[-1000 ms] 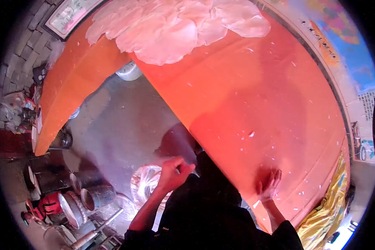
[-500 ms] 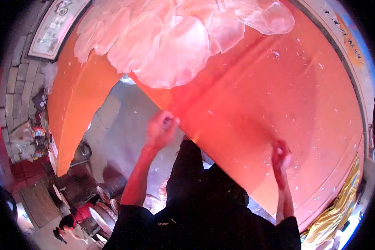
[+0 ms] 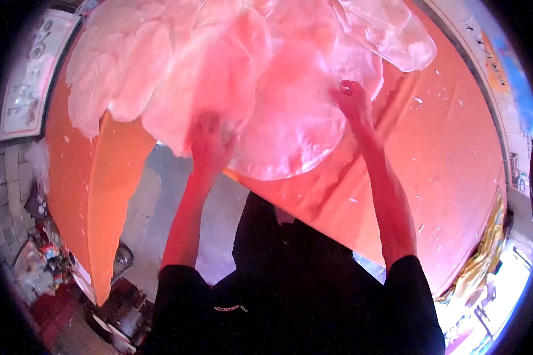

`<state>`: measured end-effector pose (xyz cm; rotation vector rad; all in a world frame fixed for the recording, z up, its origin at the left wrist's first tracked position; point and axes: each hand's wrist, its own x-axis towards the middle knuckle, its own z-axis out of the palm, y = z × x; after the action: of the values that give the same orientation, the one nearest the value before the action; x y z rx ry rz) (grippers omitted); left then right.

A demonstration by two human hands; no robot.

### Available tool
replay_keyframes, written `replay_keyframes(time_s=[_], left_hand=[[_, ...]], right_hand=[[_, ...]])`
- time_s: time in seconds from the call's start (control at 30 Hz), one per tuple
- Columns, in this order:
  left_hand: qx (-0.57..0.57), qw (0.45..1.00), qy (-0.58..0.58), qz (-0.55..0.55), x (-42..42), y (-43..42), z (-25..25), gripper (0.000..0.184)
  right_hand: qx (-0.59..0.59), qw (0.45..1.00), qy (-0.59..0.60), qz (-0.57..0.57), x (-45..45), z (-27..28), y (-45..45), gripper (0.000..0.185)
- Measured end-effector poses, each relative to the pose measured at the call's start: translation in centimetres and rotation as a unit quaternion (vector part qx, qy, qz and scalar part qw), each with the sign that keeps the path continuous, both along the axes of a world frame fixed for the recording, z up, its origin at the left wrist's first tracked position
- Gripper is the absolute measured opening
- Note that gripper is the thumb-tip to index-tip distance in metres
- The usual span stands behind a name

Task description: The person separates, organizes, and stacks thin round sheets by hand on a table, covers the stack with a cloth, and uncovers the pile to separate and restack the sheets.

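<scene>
Thin, pale round sheets (image 3: 296, 112), seemingly of dough, overlap across the orange-covered surface. My left hand (image 3: 210, 142) is over the near edges of the sheets, left of the frontmost one. Its fingers point forward and look apart, though motion blurs them. Over the right side of the frontmost sheet is my right hand (image 3: 354, 102), with thumb and fingers curled together. Whether a sheet's edge is pinched there cannot be made out. Red light tints both hands and the sheets.
The orange cover (image 3: 456, 177) has creases and small pale scraps, and a flap (image 3: 100, 219) hangs at left. A framed sign (image 3: 32, 83) stands at upper left. Yellow cloth (image 3: 479, 254) lies at right. Clutter (image 3: 41, 254) sits on the floor at left.
Both hands have moved forward from near the cover's front edge to the sheets. My view has shifted closer, so the sheets appear larger and lower.
</scene>
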<state>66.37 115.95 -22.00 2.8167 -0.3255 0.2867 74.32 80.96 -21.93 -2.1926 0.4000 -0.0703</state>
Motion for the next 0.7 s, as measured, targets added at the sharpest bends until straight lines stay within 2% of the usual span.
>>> replay_keyframes(time_s=[0.1, 0.17, 0.2, 0.23, 0.3, 0.33, 0.4, 0.43, 0.5, 0.53, 0.57, 0.6, 0.63, 0.67, 0.7], left_hand=[[0.026, 0.999, -0.019, -0.043, 0.2, 0.5, 0.5, 0.061], [0.029, 0.998, -0.003, -0.054, 0.7, 0.5, 0.8, 0.058], [0.027, 0.997, 0.010, -0.065, 0.9, 0.5, 0.9, 0.059], [0.025, 0.996, 0.021, -0.077, 1.4, 0.5, 0.9, 0.059], [0.030, 0.995, 0.026, -0.093, 1.7, 1.2, 1.0, 0.060], [0.037, 0.993, 0.027, -0.106, 1.8, 1.6, 1.2, 0.061], [0.038, 0.992, 0.036, -0.118, 1.7, 2.8, 2.5, 0.062], [0.038, 0.990, 0.043, -0.125, 1.9, 3.1, 3.2, 0.062], [0.045, 0.990, 0.031, -0.132, 2.1, 4.0, 3.3, 0.059], [0.046, 0.990, 0.047, -0.124, 1.9, 4.9, 2.5, 0.052], [0.048, 0.990, 0.060, -0.117, 2.1, 6.0, 1.9, 0.045], [0.057, 0.989, 0.055, -0.124, 2.8, 6.8, 2.0, 0.045], [-0.034, 0.993, 0.044, -0.102, 3.5, 7.4, 2.3, 0.036], [-0.125, 0.988, 0.038, -0.079, 3.5, 7.8, 2.4, 0.027], [-0.120, 0.988, 0.043, -0.084, 3.6, 7.5, 3.8, 0.027]], right_hand=[[-0.022, 0.999, 0.029, -0.038, 1.8, -0.9, -0.1, 0.054], [-0.020, 0.992, 0.124, 0.009, 1.8, 1.4, -0.3, 0.050], [0.048, 0.967, 0.246, 0.054, 2.5, 2.2, -1.0, 0.054], [0.046, 0.967, 0.246, 0.049, 2.3, 2.2, -0.8, 0.054], [-0.090, 0.987, 0.132, 0.012, 1.2, 2.4, -0.2, 0.053], [-0.089, 0.987, 0.133, 0.008, 1.2, 2.7, -0.3, 0.053], [-0.165, 0.977, 0.136, -0.001, 1.6, 3.4, -0.7, 0.054], [-0.162, 0.977, 0.136, -0.007, 2.0, 2.9, -1.0, 0.054], [-0.003, 0.989, 0.149, 0.002, 3.2, 1.0, -1.1, 0.054], [-0.094, 0.995, 0.042, 0.017, 3.1, 0.8, -0.5, 0.053], [-0.086, 0.995, 0.040, 0.013, 3.4, 0.9, -0.5, 0.053], [-0.068, 0.993, 0.092, 0.042, 4.1, 2.2, -0.3, 0.053], [-0.049, 0.986, 0.146, 0.071, 4.4, 2.7, -0.2, 0.053], [-0.041, 0.986, 0.147, 0.065, 4.2, 2.6, 0.0, 0.053], [-0.088, 0.987, 0.110, 0.074, 4.0, 2.3, 0.2, 0.050]])
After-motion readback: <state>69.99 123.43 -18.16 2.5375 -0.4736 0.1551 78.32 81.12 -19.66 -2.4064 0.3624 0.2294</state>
